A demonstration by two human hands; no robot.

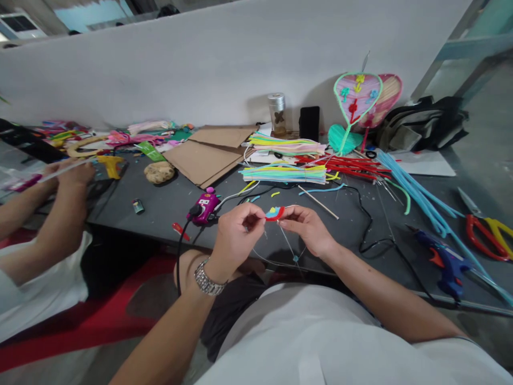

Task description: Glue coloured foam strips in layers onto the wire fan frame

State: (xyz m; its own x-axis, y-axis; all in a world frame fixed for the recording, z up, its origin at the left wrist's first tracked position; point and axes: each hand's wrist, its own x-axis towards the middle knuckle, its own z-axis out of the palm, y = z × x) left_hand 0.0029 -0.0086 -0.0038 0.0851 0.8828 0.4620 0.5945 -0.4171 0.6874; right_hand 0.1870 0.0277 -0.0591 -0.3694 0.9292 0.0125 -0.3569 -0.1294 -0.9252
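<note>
My left hand (237, 234), with a metal watch at its wrist, and my right hand (308, 227) meet above the near table edge. Both pinch a small piece of twisted pipe cleaner (274, 213) in red, blue and yellow, mounted on a thin wire frame that hangs below my fingers. The fingers of both hands are closed on it. A wooden stick (318, 202) lies just beyond my right hand. Stacks of coloured pipe cleaners (285, 172) lie further back.
A purple glue gun (205, 207) with black cord lies left of my hands, a blue glue gun (443, 258) and red scissors (487, 235) at right. Cardboard (208, 155), a jar (277, 113) and finished fans (358, 101) stand behind. Another person's hands (72, 174) work at left.
</note>
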